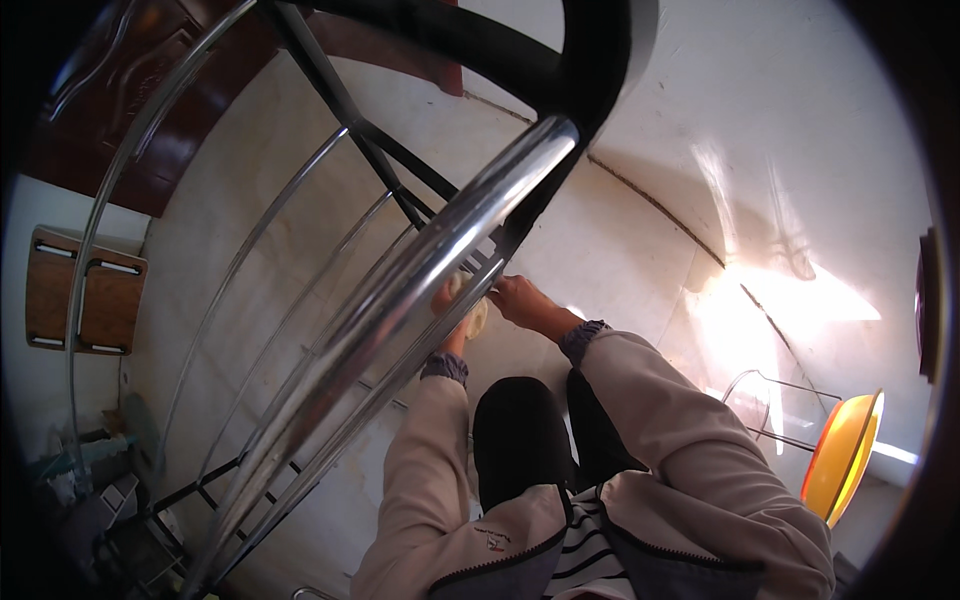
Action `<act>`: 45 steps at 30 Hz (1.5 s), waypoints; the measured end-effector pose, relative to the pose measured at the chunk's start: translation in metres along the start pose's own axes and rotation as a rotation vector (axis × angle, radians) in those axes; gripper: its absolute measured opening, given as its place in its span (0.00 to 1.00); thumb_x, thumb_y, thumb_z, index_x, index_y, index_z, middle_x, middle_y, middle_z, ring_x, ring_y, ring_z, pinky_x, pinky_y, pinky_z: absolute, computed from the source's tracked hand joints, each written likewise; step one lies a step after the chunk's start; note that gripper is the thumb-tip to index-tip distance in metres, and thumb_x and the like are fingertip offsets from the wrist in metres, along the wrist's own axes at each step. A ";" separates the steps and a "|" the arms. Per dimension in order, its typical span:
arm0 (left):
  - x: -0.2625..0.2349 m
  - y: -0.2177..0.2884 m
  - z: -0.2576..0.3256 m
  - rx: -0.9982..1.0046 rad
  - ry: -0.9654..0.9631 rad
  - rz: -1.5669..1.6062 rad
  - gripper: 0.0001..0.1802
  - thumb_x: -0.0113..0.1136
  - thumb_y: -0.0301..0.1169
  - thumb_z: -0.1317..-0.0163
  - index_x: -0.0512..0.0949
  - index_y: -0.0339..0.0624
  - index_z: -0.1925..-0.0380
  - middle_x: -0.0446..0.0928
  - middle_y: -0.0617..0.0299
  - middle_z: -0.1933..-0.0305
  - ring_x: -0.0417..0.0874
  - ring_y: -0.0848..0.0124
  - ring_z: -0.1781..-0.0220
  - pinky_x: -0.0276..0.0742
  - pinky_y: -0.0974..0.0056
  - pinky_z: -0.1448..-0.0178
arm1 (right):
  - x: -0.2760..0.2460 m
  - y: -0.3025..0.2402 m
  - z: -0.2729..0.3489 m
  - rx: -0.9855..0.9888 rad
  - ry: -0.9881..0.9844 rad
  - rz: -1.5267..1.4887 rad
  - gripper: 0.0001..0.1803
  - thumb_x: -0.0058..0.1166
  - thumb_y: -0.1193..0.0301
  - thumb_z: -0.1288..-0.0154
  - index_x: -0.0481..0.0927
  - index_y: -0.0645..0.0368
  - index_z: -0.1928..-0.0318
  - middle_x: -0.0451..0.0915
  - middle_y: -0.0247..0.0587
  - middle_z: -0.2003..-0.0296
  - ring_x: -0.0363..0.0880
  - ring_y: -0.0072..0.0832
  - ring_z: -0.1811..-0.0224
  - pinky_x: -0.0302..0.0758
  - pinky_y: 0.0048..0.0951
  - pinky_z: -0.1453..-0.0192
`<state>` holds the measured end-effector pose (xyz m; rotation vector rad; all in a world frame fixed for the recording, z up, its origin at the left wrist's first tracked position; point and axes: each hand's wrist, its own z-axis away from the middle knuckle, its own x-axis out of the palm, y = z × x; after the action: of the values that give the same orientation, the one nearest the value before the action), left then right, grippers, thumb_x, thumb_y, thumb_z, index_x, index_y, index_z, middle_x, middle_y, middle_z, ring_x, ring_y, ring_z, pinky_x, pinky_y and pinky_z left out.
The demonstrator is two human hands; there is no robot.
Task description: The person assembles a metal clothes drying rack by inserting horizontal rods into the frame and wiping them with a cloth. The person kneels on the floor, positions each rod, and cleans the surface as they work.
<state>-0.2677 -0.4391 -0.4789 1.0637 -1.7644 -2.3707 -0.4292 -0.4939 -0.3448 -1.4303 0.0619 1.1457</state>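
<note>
A tall rack with thick chrome rails (400, 270) and black posts (590, 80) stands close in front of me, leaning across the view. Behind a rail, my left hand (446, 300) is closed around a pale, cream-coloured rounded thing (479, 319), partly hidden by the bars. Its kind I cannot make out. My right hand (522, 303) has its fingers curled together at the lower end of a black post, beside the rail and close to the left hand. Whatever those fingers pinch is hidden.
An orange and yellow round-seated stool (845, 455) with thin metal legs is at the right. Pale floor tiles (640, 260) carry a bright sun patch. Dark red wooden panelling (190, 90) fills the upper left. A small brown folding table (85, 290) leans at the left wall, above assorted clutter.
</note>
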 end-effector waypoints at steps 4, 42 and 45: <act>0.005 0.000 0.007 0.021 -0.091 -0.149 0.20 0.60 0.43 0.35 0.80 0.37 0.53 0.82 0.42 0.52 0.82 0.44 0.50 0.77 0.48 0.45 | -0.003 -0.003 0.001 0.013 0.000 0.012 0.14 0.52 0.67 0.29 0.81 0.67 0.57 0.82 0.62 0.67 0.81 0.59 0.61 0.79 0.52 0.55; -0.288 -0.093 0.347 -0.661 0.182 0.081 0.13 0.62 0.37 0.33 0.82 0.38 0.60 0.82 0.61 0.68 0.84 0.72 0.71 0.81 0.66 0.68 | 0.031 -0.032 0.100 0.344 0.155 -0.902 0.20 0.58 0.68 0.36 0.79 0.60 0.45 0.83 0.39 0.56 0.82 0.28 0.53 0.79 0.28 0.51; -0.261 -0.107 0.349 -0.617 0.111 -0.119 0.15 0.66 0.41 0.38 0.84 0.39 0.69 0.81 0.60 0.77 0.83 0.67 0.76 0.79 0.63 0.69 | 0.038 -0.010 0.123 0.492 -0.029 -1.311 0.22 0.55 0.65 0.35 0.77 0.61 0.44 0.83 0.40 0.54 0.83 0.31 0.53 0.80 0.30 0.51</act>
<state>-0.2045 -0.0038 -0.3880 1.1759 -0.8472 -2.5832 -0.4753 -0.3744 -0.3336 -0.7133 -0.5146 0.0299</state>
